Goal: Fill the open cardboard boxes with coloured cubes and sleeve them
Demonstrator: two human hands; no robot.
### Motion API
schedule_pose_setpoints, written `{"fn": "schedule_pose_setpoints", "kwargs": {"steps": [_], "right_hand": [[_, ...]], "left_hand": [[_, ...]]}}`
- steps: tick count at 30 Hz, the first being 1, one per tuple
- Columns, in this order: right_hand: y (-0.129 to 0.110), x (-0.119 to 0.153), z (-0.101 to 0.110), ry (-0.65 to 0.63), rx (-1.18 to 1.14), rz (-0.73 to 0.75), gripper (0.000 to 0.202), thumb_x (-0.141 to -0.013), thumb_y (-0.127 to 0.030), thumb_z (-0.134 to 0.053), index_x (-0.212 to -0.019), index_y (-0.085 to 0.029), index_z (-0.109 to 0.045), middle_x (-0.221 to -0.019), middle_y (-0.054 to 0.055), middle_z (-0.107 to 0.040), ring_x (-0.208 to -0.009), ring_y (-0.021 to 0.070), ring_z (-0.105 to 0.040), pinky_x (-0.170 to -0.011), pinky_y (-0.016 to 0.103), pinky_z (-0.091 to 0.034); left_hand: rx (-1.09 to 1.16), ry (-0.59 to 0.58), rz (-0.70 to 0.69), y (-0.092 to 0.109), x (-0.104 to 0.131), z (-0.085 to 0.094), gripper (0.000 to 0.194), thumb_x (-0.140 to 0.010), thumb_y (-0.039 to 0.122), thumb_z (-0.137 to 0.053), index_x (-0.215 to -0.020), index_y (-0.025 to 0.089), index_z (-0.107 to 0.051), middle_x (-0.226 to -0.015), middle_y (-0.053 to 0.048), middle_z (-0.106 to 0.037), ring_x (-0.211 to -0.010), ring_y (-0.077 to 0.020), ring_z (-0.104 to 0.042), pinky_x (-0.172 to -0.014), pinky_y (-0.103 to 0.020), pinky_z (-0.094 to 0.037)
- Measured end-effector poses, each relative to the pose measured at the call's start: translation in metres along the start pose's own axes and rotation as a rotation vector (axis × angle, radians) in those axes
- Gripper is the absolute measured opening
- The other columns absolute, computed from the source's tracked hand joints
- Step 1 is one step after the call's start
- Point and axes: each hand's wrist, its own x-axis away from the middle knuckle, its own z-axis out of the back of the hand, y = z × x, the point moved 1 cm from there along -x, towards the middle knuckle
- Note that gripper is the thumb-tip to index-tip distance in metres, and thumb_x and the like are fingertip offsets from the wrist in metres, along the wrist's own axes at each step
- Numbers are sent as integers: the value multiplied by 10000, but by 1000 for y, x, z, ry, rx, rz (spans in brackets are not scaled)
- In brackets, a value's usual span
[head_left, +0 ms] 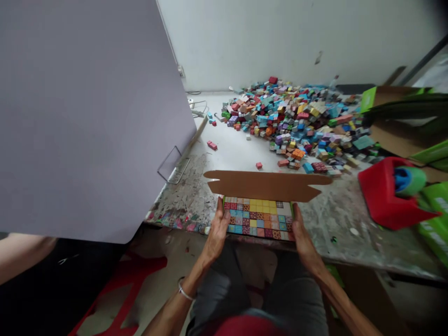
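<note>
Lower centre: here it is, a shallow open-topped box of brown cardboard with thin green edges [269, 187], sitting at the near edge of the worktop [196, 189].
Left grip: the left hand [217, 228] is flattened along the box's left side, fingers long, pressing from outside.
Right grip: the right hand [304, 238] mirrors it on the right side, so the box sits squarely between two palms.
Inside the walls: tidy rows of small patterned blocks [261, 219], flat-faced and square-cut, in yellow, blue, red, orange and spotted prints.
How far along: looks nearly or fully filled, I'd judge; a pale patch at the upper right of the grid could be cream blocks or a gap, can't tell.
Not yet done: the flap stands up at the far side, plain brown card with notched ends, so the box isn't closed.
Upper right of centre: a big jumbled heap of loose coloured blocks [290, 123], matt and sharp-edged, unsorted.
Underfoot of it all: scuffed, paint-stained grey, whiter towards the wall.
Right edge: a glossy red plastic bin [376, 198] holding a green-and-blue roll [413, 181].
Left edge: a smooth grey panel [87, 102] fills the view, another person's forearm [24, 256] below it.
</note>
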Motion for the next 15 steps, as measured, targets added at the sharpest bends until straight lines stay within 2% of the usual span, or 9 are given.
{"fn": "schedule_pose_setpoints", "kwargs": {"steps": [2, 3, 6, 8, 10, 12, 13, 15], "right_hand": [[3, -10, 12, -28, -4, 25, 568, -961, -445, -307, -1491, -295, -165, -1548, 50, -234, -1410, 236, -224, -1133, 493, -283], [3, -16, 20, -17, -28, 41, 574, -947, -458, -358, -1476, -303, -199, -1512, 71, -320, -1373, 248, -322, -1096, 491, -354], [-9, -38, 53, 165, -55, 85, 693, -861, -490, -538, -1442, -285, -220, -1330, 138, -518, -1114, 273, -591, -876, 469, -541], [-30, -51, 76, 233, 74, 146, 693, -811, -482, -611, -1394, -251, -315, -1202, 132, -587, -963, 257, -636, -797, 446, -557], [-56, -60, 93, 165, 276, 244, 490, -815, -455, -612, -1233, -219, -517, -1062, 99, -647, -883, 238, -641, -791, 414, -537], [-79, -64, 101, 60, 428, 302, 282, -847, -433, -568, -992, -204, -646, -902, 69, -689, -785, 216, -649, -729, 359, -520], [-88, -65, 102, 18, 471, 296, 258, -857, -429, -549, -896, -202, -664, -826, 56, -696, -725, 203, -648, -670, 328, -508], [-99, -63, 98, -44, 501, 232, 291, -869, -433, -515, -780, -201, -666, -694, 32, -685, -609, 177, -627, -557, 281, -465]], "left_hand": [[26, -39, -7, -3, 1, 7, 621, -955, 485, -325, -1492, 260, -109, -1560, -48, -157, -1425, -210, -139, -1149, -419, -271], [47, -35, -20, -3, 0, 13, 649, -945, 495, -354, -1491, 247, -106, -1546, -82, -217, -1408, -225, -224, -1110, -413, -346], [22, 117, -108, 6, -11, 43, 770, -876, 495, -517, -1478, 218, -125, -1464, -154, -377, -1265, -245, -485, -987, -386, -475], [-145, 228, -225, 22, -24, 66, 758, -800, 453, -642, -1425, 217, -285, -1388, -139, -456, -1158, -233, -562, -963, -380, -485], [-351, 224, -388, 43, -37, 84, 553, -780, 411, -666, -1270, 212, -503, -1222, -98, -567, -1065, -219, -590, -919, -371, -496], [-504, 180, -481, 62, -47, 93, 289, -799, 363, -638, -1043, 208, -643, -987, -55, -643, -915, -195, -617, -829, -341, -509], [-552, 165, -489, 70, -50, 95, 190, -807, 332, -623, -938, 204, -673, -879, -39, -654, -823, -180, -623, -771, -321, -509], [-596, 178, -444, 80, -51, 93, 110, -799, 273, -613, -795, 191, -686, -739, -24, -658, -670, -156, -609, -668, -285, -488]]}}
